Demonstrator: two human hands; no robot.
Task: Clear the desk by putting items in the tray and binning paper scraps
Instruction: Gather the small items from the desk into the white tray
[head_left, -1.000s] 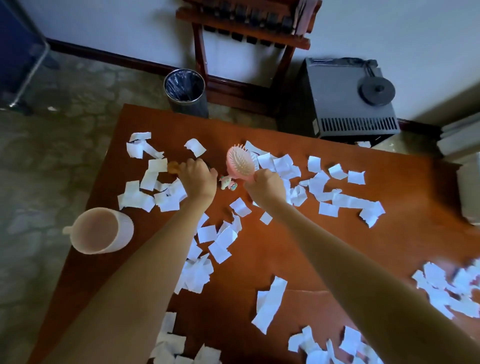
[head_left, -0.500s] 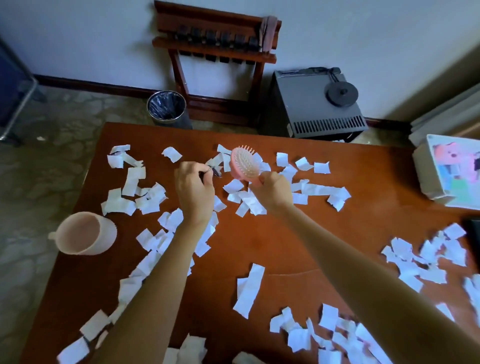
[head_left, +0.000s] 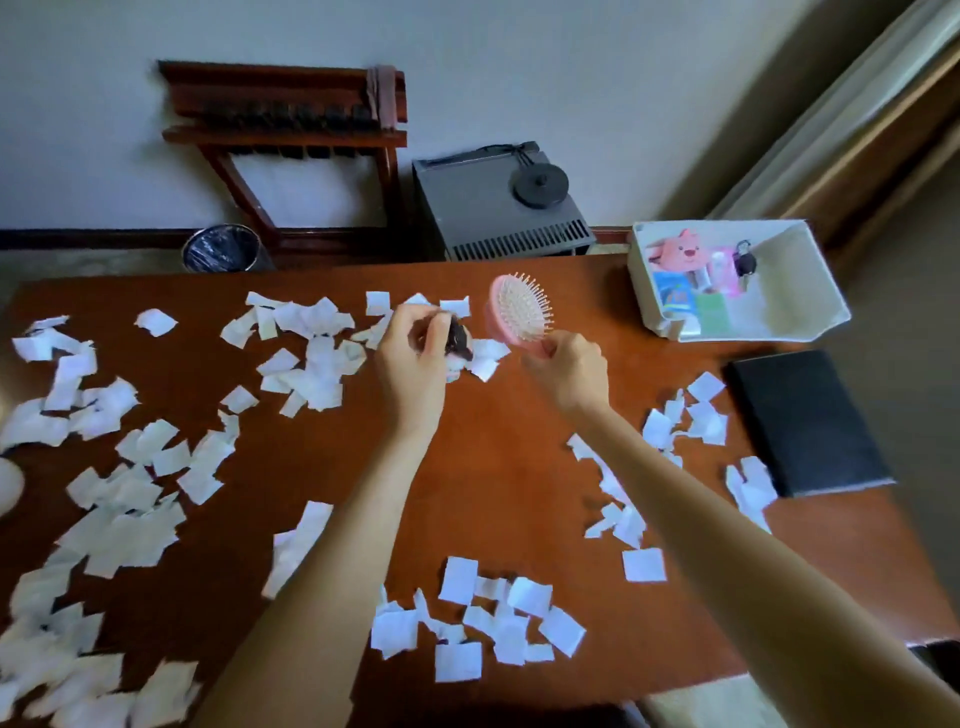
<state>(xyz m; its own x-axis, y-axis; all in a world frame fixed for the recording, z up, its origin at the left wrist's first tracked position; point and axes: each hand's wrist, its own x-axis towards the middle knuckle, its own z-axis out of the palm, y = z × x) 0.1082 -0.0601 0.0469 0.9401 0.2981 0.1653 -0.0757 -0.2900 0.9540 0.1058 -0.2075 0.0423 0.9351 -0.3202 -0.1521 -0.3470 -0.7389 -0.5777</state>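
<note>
White paper scraps (head_left: 457, 579) were strewn over most of the reddish-brown wooden desk (head_left: 493, 467). The nearest ones were blurred and cut off by the lower and left edges of the view. Two bare forearms were extended from the lower edge across the desk. At the left border a pale rounded object (head_left: 8, 486) was only partly included and could not be identified.

Farther in, the left hand (head_left: 415, 353) was held above the scraps. Its fingers and thumb were curled round a small dark object (head_left: 460, 338), whose nature could not be made out. Just beside it, the right hand (head_left: 569, 371) was closed round the handle of a pink hairbrush (head_left: 519, 314). The handle was hidden almost wholly within the fist. The oval head was raised clear of the desk, with its bristles turned towards the camera.

To the right a black book (head_left: 805, 421) was laid flat near the desk edge. Beyond it, at the far right corner, a white tray (head_left: 779, 312) was placed. It held a pink toy figure (head_left: 680, 252), a set of keys (head_left: 744, 262) and several small coloured packets too small to be told apart.

Behind the desk, a black-lined bin (head_left: 221, 249) was partly concealed by the far edge. A dark vented box (head_left: 498, 208) and a wooden rack (head_left: 291, 130) were set against the wall.
</note>
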